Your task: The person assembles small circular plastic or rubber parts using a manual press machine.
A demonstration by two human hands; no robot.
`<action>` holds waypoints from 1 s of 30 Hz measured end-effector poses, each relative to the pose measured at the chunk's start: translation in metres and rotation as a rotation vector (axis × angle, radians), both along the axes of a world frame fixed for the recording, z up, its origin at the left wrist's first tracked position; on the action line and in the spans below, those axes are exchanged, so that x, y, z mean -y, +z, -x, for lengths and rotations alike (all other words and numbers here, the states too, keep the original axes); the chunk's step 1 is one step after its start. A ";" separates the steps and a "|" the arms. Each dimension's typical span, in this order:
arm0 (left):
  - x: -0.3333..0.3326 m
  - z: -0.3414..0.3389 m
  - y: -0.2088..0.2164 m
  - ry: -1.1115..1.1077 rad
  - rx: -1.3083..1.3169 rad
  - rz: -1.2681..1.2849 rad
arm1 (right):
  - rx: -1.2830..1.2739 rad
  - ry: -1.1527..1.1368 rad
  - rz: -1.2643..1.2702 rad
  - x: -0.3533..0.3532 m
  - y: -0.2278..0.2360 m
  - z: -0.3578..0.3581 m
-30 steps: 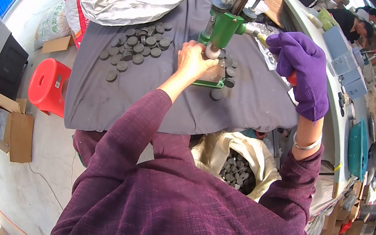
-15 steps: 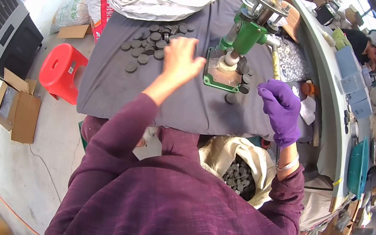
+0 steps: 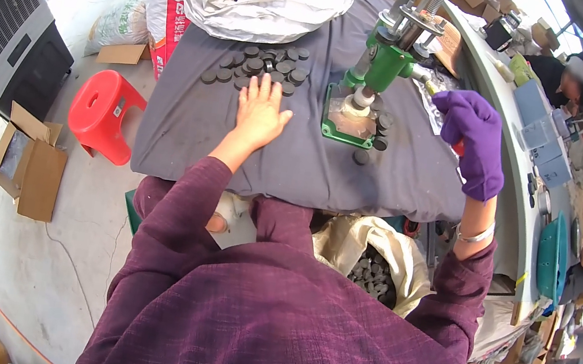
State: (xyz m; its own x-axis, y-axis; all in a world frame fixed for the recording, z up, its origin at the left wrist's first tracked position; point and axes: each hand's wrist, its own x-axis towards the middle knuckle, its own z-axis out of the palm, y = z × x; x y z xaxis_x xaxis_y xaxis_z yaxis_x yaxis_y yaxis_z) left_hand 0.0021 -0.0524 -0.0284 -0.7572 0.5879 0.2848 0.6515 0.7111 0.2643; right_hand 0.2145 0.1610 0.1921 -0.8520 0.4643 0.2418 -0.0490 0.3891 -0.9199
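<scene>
Head view, taking twelve as straight ahead of me: my bare left hand (image 3: 263, 111) is palm down over the grey cloth (image 3: 308, 173), fingers long and parted, thumb out toward two o'clock, gripping nothing that I can see. Just off my fingertips, from eleven round to one, lies the loose pile of black discs (image 3: 255, 65). My right hand (image 3: 475, 141), in its purple glove, is well over at three o'clock, curled on what I take to be the end of the press lever (image 3: 432, 88).

I judge the step in hand as picking out a disc. The next move calls for drawing thumb and fingers together on one, while the right hand keeps the lever raised, leaving the green hand press (image 3: 386, 68), at two o'clock from my left hand, ready to be fed. More discs (image 3: 383, 124) sit by its base at three o'clock, and a lone disc (image 3: 361, 157) at five.

I can't tell whether my fingertips touch the nearest discs, nor what my palm covers. The glove hides most of the lever's grip, with only a patch of red showing. What lies under the white plunger tip (image 3: 361, 99) is hard to make out, and the press's top is cut off by the upper edge.
</scene>
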 end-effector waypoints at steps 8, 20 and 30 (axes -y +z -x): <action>0.039 0.036 0.002 -0.063 -0.041 -0.643 | -0.061 0.131 0.001 -0.028 0.032 0.019; 0.032 -0.008 0.015 -0.228 0.015 -0.105 | -0.125 0.204 0.064 -0.041 0.041 0.027; -0.038 -0.018 0.039 -0.300 0.266 -0.431 | -0.155 0.150 0.019 -0.031 0.042 0.024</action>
State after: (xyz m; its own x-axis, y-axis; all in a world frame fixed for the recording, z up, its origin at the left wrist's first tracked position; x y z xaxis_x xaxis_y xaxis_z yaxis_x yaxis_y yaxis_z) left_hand 0.0204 -0.0143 0.0109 -0.6535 0.6611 0.3686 0.6794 0.2976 0.6708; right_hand 0.1903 0.1925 0.2343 -0.8650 0.3409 0.3681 -0.2467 0.3500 -0.9037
